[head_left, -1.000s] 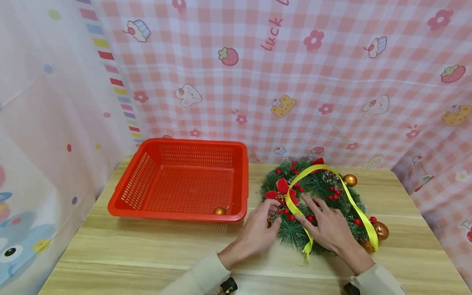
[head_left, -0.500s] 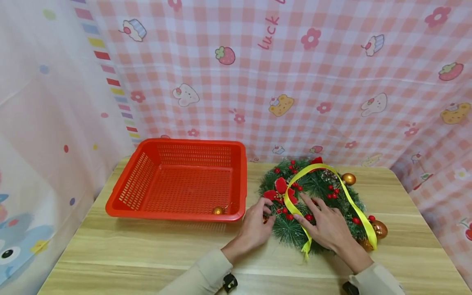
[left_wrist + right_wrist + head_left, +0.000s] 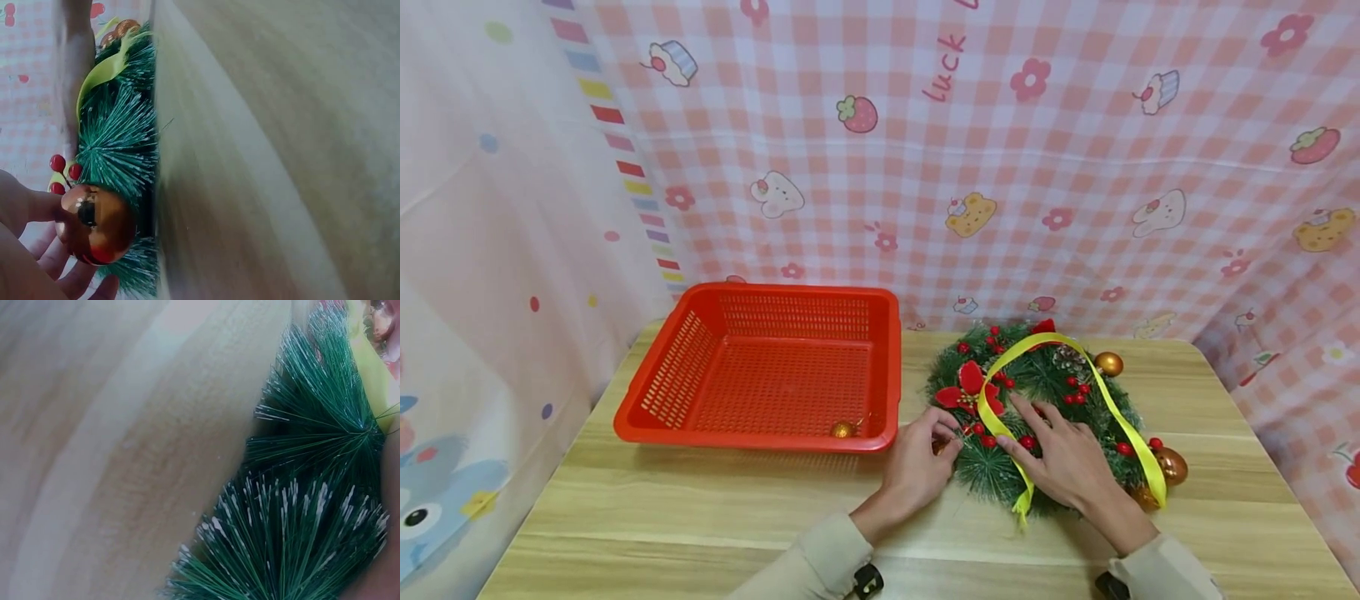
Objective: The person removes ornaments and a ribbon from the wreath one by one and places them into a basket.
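Observation:
A green Christmas wreath (image 3: 988, 471) with red berries, red flowers and a pinecone lies on the table. At its left edge my left hand (image 3: 917, 467) pinches a shiny copper-coloured Christmas ball (image 3: 97, 225) between thumb and fingers; the fingers hide most of it in the head view. The ball touches the wreath's needles. My right hand (image 3: 1063, 458) rests on the wreath's front part, fingers stretched toward the centre hole and thumb by the yellow ribbon (image 3: 1116, 408). This ribbon loops over the wreath, its frayed end hanging at the front.
Left of the wreath stands a red plastic basket (image 3: 891, 367) with a small gold ball (image 3: 842, 429) inside, near its front right corner. More balls show at the wreath's right side, one gold (image 3: 1108, 364) and one copper (image 3: 1171, 465). A checked curtain (image 3: 880, 167) hangs behind the table.
My left hand has shifted slightly left with the copper ball, toward the wreath's outer edge. The right hand stays where it was on the wreath. The head view has turned a little.

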A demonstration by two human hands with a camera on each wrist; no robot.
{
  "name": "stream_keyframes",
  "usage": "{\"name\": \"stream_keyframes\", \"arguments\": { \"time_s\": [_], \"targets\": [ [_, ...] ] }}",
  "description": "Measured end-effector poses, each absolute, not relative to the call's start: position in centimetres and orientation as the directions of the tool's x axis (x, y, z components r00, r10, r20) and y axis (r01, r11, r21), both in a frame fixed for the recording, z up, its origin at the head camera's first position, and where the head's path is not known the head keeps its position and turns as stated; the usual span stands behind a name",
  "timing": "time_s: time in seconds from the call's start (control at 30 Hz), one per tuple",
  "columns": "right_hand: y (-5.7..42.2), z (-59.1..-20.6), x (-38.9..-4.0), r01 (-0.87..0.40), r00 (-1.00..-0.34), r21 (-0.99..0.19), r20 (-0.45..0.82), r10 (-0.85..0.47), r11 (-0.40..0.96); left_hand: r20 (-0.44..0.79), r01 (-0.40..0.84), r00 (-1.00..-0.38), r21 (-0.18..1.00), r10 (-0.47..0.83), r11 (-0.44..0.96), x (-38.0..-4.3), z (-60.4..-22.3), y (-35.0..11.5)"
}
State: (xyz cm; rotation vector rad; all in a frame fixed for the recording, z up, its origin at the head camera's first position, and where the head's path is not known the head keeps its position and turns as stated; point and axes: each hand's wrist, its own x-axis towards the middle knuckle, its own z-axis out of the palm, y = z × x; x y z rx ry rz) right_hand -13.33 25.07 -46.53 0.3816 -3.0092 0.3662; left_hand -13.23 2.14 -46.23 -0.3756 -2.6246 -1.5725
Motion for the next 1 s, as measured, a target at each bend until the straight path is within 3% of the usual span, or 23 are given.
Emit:
{"name": "stream_keyframes", "arguments": {
  "time_s": [0.37, 1.0],
  "targets": [
    [25.0, -46.3, -13.2, -0.251, -0.966, -0.222, 0.112, -0.231, 0.942, 0.242, 0.291, -0.952, 0.902, 0.186, 0.319, -13.1, -45.7, 2.8],
    [24.8, -46.3, -13.3, -0.248, -0.968, -0.227, 0.109, -0.228, 0.942, 0.116, 0.154, -0.97, 0.973, 0.211, 0.171, -13.5, -45.1, 3.2]
  ]
}}
